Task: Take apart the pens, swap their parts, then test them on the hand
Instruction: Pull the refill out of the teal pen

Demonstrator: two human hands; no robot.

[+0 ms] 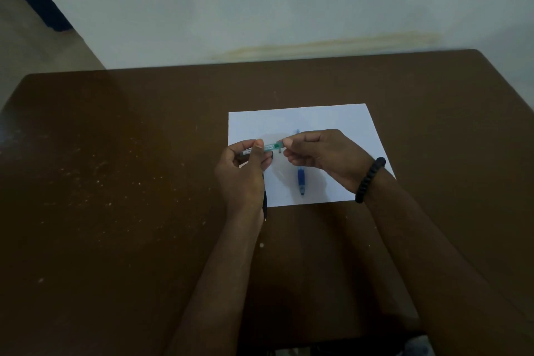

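Observation:
A green pen [270,148] is held level above the white sheet [318,121]. My left hand [245,173] grips its left part, thumb on top. At the pen's right end, my right hand [320,153] pinches the end piece between thumb and fingers. A blue pen [301,180] lies on the sheet below my right hand, running front to back, its upper part hidden by the hand. A dark pen [264,205] lies partly hidden under my left wrist at the sheet's left edge.
The sheet lies on a brown table [130,182] speckled with light spots. A pale wall stands right behind the table's far edge. A black bead bracelet [370,179] circles my right wrist.

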